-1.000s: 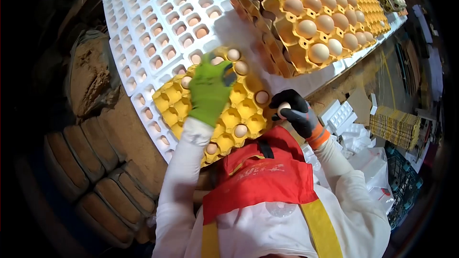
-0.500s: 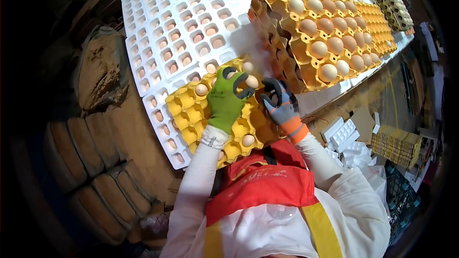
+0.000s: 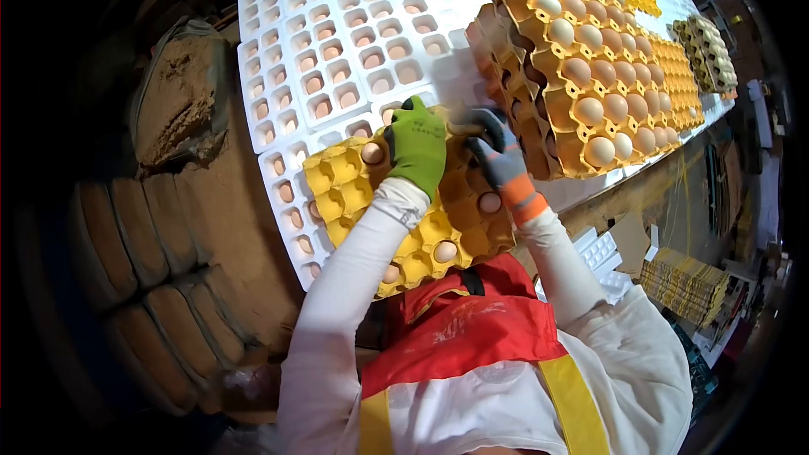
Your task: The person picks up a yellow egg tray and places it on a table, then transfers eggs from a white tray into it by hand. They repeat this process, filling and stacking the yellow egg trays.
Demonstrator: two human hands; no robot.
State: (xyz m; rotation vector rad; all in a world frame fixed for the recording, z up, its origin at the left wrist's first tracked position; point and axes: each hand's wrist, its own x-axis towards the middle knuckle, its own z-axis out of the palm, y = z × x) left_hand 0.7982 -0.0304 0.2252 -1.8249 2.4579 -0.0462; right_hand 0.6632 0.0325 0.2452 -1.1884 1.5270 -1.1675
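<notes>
I keep both hands arched over the yellow moulded egg tray [image 3: 345,170], probably to spare its pale-brown eggs [image 3: 445,251]. My green-gloved left hand [image 3: 419,145] and grey-and-orange-gloved right hand [image 3: 504,160] have bent fingers; I can't tell what either grips.

The egg tray [image 3: 347,195] lies directly before the person, against the near part of the foam trays [image 3: 459,2], which spread out behind it and along its left side with eggs [image 3: 396,51] in their cells. Single eggs sit in the egg tray's far left, right side and near edge. Just beyond its right side stands the egg-tray stack [image 3: 552,109], eggs on top. Bags [image 3: 139,236] lie left of the foam trays; right of the person lies a pile of trays [image 3: 684,285].
</notes>
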